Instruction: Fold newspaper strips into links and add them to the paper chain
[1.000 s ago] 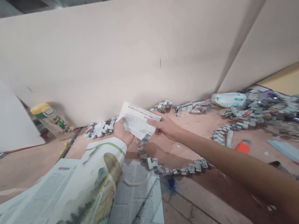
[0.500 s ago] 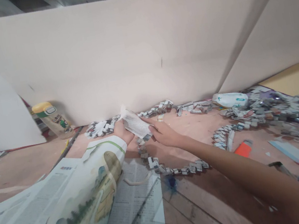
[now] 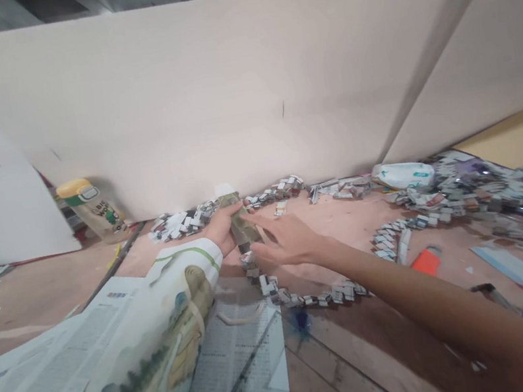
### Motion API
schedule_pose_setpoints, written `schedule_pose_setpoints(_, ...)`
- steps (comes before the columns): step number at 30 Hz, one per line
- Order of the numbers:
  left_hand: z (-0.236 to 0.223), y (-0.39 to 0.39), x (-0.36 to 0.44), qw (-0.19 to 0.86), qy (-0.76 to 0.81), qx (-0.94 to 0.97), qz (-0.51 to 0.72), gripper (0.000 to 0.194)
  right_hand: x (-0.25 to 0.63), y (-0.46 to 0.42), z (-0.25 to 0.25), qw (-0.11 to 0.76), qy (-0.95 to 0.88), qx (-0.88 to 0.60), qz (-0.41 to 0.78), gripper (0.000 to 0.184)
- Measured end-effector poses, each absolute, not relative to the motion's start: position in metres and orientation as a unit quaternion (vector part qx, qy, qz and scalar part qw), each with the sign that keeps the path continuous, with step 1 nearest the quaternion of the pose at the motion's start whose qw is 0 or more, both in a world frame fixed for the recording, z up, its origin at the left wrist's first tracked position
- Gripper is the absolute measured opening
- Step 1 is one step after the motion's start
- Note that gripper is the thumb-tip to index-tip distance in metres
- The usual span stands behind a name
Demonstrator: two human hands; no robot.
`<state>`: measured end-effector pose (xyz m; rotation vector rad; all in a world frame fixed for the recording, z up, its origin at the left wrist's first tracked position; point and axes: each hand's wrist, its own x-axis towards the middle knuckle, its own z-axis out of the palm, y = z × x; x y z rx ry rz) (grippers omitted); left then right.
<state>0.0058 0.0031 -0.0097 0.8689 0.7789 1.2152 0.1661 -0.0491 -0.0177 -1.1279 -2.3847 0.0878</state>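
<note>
A narrow folded strip of newspaper (image 3: 246, 233) with an olive-brown printed face is held upright between my hands, close to the white board. My left hand (image 3: 221, 228) grips its left side, with the thumb laid across the front. My right hand (image 3: 291, 238) takes its right edge between thumb and fingers, index finger stretched along it. Just below hangs or lies the end of a chain of folded paper links (image 3: 303, 297), which curves to the right over the table. Whether that chain touches the strip I cannot tell.
The white board (image 3: 244, 92) stands upright behind my hands. A yellow-lidded bottle (image 3: 93, 211) is at left, newspaper sheets (image 3: 239, 360) lie in front. At right are a heap of paper links (image 3: 481, 192), a tissue pack (image 3: 403, 175) and an orange object (image 3: 426, 262).
The newspaper piece was wider, tilted, with printed text facing me. Now it is narrower, more upright and shows its olive-brown face. My right hand has shifted its hold along the edge.
</note>
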Motion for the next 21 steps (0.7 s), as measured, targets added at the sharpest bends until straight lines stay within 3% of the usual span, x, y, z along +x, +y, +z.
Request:
schedule_pose_setpoints(4, -0.008, -0.002, 0.007, 0.641, 0.329, 0.471, 0.509, 0.03, 0.183, -0.044, 0.0, 0.385, -0.818, -0.426, 0.021, 0.052)
schedule_pose_setpoints(7, -0.009, -0.007, 0.009, 0.621, 0.328, 0.562, 0.437, 0.027, 0.195, -0.037, 0.012, 0.454, -0.783, -0.426, 0.01, 0.046)
schedule_pose_setpoints(13, -0.013, -0.015, 0.012, 0.61, 0.332, 0.64, 0.328, 0.03, 0.199, -0.029, 0.014, 0.444, -0.823, -0.347, 0.073, 0.019)
schedule_pose_setpoints(21, -0.015, -0.014, 0.008, 0.601, 0.333, 0.669, 0.284, 0.035, 0.2, -0.026, 0.014, 0.429, -0.808, -0.368, 0.166, 0.016)
